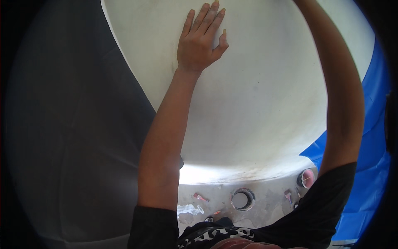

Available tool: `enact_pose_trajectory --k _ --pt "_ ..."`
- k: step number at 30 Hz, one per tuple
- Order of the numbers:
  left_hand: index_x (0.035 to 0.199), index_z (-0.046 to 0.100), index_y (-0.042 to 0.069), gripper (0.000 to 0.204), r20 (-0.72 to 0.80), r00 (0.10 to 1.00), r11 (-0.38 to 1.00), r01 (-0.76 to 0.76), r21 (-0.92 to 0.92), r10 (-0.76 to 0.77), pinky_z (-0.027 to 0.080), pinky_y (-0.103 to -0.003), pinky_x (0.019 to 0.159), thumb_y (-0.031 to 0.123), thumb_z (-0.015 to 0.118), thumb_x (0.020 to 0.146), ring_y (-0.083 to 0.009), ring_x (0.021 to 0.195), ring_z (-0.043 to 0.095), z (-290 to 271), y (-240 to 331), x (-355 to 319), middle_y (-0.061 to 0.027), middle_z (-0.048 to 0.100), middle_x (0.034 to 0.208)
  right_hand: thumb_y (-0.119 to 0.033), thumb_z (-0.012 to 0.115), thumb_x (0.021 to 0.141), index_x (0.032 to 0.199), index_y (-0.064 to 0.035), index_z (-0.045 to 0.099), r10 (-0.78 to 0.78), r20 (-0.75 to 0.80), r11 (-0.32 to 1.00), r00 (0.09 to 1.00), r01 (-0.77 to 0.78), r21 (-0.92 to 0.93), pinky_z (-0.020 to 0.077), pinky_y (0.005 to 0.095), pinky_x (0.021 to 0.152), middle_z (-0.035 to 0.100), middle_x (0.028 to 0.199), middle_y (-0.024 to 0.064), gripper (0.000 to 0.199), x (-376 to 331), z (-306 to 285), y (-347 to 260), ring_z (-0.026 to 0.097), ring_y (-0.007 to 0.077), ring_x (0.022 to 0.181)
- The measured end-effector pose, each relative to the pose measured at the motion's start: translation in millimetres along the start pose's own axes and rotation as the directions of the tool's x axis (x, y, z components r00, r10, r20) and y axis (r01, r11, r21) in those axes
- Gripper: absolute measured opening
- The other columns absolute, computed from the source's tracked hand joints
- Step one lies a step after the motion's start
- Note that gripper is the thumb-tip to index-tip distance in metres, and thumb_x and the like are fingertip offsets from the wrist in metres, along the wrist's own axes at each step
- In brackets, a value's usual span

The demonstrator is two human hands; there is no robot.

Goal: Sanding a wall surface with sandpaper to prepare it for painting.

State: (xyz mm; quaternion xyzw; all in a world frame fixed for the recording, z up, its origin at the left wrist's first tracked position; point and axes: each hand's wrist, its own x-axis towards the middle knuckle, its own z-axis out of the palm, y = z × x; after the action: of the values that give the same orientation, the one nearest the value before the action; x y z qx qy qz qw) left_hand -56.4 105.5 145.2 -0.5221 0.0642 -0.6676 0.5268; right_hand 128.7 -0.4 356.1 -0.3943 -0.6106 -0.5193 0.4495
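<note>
My left hand (201, 43) lies flat against a large pale off-white surface (257, 108), its fingers stretched upward and the thumb held out to the side. Nothing shows between its fingers. My right arm (338, 70) reaches up along the right side and leaves the picture at the top edge, so the right hand is out of sight. The pale surface looks smooth, with faint grey smudges and a small dark speck. Its left border meets a dark grey sheet (74, 124).
Blue sheeting (365, 166) hangs at the right. On the floor below stand a round container (250, 201) with grey contents and a pink-lined bucket (307, 178) with a thin stick inside. A red-handled brush (200, 197) and another brush (288, 196) lie near them.
</note>
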Motion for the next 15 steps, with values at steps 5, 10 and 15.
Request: enact_pose_trajectory --k 5,10,15 --pt "0.143 0.056 -0.002 0.053 0.009 1.000 1.000 -0.002 0.015 0.002 0.034 -0.054 0.120 0.019 0.057 0.095 -0.0363 0.142 0.050 -6.3 0.3 7.5 -0.0194 0.053 0.153 -0.031 0.033 0.111 0.158 0.0023 0.032 -0.035 -0.036 0.999 0.999 0.034 -0.019 0.0115 0.0479 0.130 0.026 0.167 0.0222 0.058 -13.0 5.5 -16.5 0.019 0.0346 0.157" --pt "0.142 0.062 0.013 0.047 0.464 0.797 0.920 0.369 0.134 -0.388 0.032 -0.045 0.122 0.020 0.056 0.096 -0.0210 0.144 0.049 -46.3 38.6 35.8 -0.0039 0.056 0.153 -0.029 0.033 0.110 0.158 0.0016 0.032 -0.032 -0.009 0.999 0.999 0.032 -0.005 0.0117 0.0486 0.130 0.026 0.168 0.0217 0.057 -19.7 -8.8 -18.1 0.020 0.0344 0.157" --pt "0.143 0.061 0.015 0.050 0.465 0.784 0.904 0.416 0.095 -0.410 0.032 -0.045 0.123 0.018 0.055 0.093 -0.0221 0.145 0.047 -51.5 31.1 40.6 -0.0033 0.054 0.155 -0.024 0.036 0.108 0.158 0.0006 0.034 -0.064 -0.002 0.998 0.998 0.064 -0.005 0.0121 0.0499 0.130 0.027 0.167 0.0212 0.055 -29.7 -5.6 -29.7 0.019 0.0345 0.158"
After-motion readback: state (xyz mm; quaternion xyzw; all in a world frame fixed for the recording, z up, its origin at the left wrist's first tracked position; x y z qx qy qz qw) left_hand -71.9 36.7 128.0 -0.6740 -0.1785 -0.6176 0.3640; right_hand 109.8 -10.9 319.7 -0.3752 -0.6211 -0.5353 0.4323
